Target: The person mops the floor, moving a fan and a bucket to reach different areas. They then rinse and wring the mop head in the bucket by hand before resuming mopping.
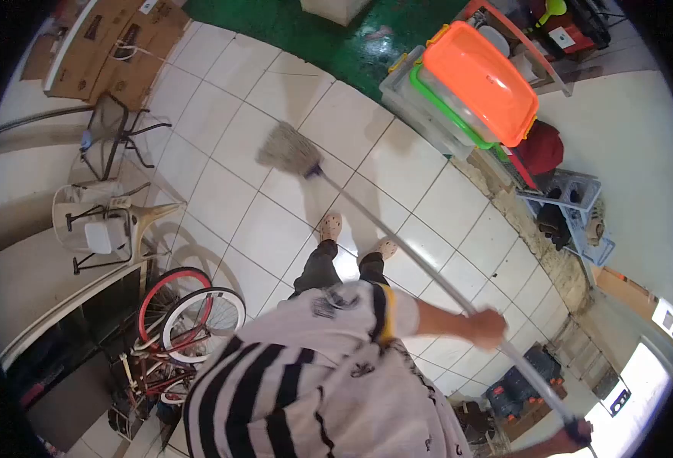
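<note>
A string mop with a grey head rests on the white tiled floor in front of my feet. Its long metal handle slants down to the right past my body. My left hand reaches across my front, its fingers wrapped round the shaft. Further up, close to the handle's dark end, my right hand is closed on it, partly cut off by the frame's lower edge. The mop head lies apart from my tan clogs.
Bicycles, a pale scooter and a chair line the left side. Flattened cardboard leans at the upper left. Plastic bins with an orange lid, a blue rack and dark cases stand along the right.
</note>
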Tool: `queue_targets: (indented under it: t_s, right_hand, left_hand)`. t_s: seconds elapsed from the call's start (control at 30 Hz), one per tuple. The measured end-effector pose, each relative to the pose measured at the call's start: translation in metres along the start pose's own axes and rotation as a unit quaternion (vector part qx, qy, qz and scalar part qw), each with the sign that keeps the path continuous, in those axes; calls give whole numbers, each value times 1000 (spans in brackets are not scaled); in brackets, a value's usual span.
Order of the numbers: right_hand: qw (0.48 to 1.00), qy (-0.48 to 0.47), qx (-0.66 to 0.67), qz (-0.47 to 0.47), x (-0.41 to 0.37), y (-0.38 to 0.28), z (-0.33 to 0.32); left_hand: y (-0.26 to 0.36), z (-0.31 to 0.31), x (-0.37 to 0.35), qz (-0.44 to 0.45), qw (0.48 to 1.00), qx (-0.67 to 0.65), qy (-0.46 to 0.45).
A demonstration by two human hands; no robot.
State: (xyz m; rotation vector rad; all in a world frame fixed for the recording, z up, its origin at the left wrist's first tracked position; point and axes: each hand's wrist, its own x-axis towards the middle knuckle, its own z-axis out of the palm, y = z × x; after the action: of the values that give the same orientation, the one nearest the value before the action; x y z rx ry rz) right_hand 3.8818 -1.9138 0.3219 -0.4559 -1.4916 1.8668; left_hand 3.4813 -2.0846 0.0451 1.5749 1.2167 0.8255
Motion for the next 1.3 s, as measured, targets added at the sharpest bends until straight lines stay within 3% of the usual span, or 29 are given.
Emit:
queue_targets:
  t_s: [0.03, 0.07, 0.17, 0.2, 0.23, 0.27, 0.33, 0.37, 0.4, 0.43, 0.47, 0.5, 0.53, 0.57, 0.6, 0.67, 0.73, 0.77, 0.8, 0.9, 0.93, 1.0, 1.07, 1.1, 1.13, 1.17, 1.23, 1.27, 1.3]
  right_hand:
    - [988, 84, -109, -66, -20, -20, 3]
    - [954, 163, -213, -132, -36, -35, 6]
    - [735, 373, -477, -306, -61, -58, 24]
    - [804, 474, -280, -223, -46, -44, 37]
    - [825, 547, -71, -122, -28, -31, 63]
    - [846, 419, -224, -242, -44, 4, 31]
    - [882, 356, -305, -38, -35, 45, 16]
    - [835, 287, -468, -27, -15, 108, 67]
    - [757, 222, -613, -39, 10, 174, 129]
    - [747, 159, -643, 56, 28, 211, 167]
    - [827, 256, -455, 208, 53, 248, 203]
    - [870, 220, -345, 275, 77, 288, 249]
    - [886, 191, -239, 348, 102, 327, 294]
    - [860, 160, -265, 406, 126, 368, 340]
    - [848, 24, -305, 433, 141, 414, 364]
    - [778, -236, -360, 458, 175, 516, 426]
    - [787, -352, -423, 280, 175, 641, 497]
    - [683, -443, -542, 209, 194, 639, 572]
    - [637, -531, -543, 135, 201, 654, 615]
    - [683, -495, -513, 159, 193, 697, 682]
    - [678, -504, -507, 171, 187, 700, 679]
    - [661, -521, -501, 201, 168, 699, 656]
    - [665, -530, -511, 126, 147, 684, 576]
    - [633, -538, -538, 143, 138, 666, 532]
    - [673, -512, -513, 148, 127, 640, 482]
    - [585, -514, -597, 193, 121, 596, 444]
    - [552, -483, -618, 284, 116, 492, 359]
    - [514, -439, -658, 332, 119, 430, 331]
    - [588, -367, -621, 365, 116, 371, 274]
  left_hand:
    - [29, 6, 9, 11, 996, -10, -83]
    - [37, 16, 9, 25, 995, -30, -91]
    - [27, 64, 10, 52, 998, -43, -7]
    - [6, 76, 11, 58, 997, -34, 40]
    - [-13, 81, 6, 39, 999, -17, 29]
    - [-35, 80, 5, 18, 1000, -1, 24]
    - [-87, 56, -14, -4, 999, 41, 33]
    - [-121, 25, -39, -39, 999, 31, 7]
    - [-170, 11, -65, -71, 994, 33, 75]
    - [-223, -9, -94, -93, 990, 70, 77]
    - [-283, -32, -130, -64, 985, 116, 107]
    - [-321, -55, -176, -214, 936, 150, 235]
    - [-352, -100, -231, -286, 916, 149, 238]
    - [-359, -137, -287, -349, 852, 339, 195]
    - [-361, -164, -337, -461, 780, 342, 249]
    - [-316, -189, -426, -500, 693, 338, 395]
    - [-283, -169, -485, -491, 666, 271, 491]
    - [-280, -143, -509, -486, 652, 276, 512]
    - [-280, -110, -531, -486, 663, 252, 510]
    - [-246, -33, -553, -545, 678, 134, 475]
    - [-235, -23, -552, -606, 677, 65, 413]
    - [-229, -13, -539, -614, 672, 64, 410]
    - [-254, -9, -518, -586, 677, 103, 433]
    - [-249, -31, -487, -617, 660, 82, 420]
    - [-251, -43, -457, -604, 661, 110, 431]
    - [-249, -64, -423, -604, 688, 144, 375]
    - [-293, -50, -342, -480, 702, 331, 408]
    - [-293, -47, -297, -421, 768, 275, 397]
    - [-300, -40, -245, -402, 869, 94, 273]
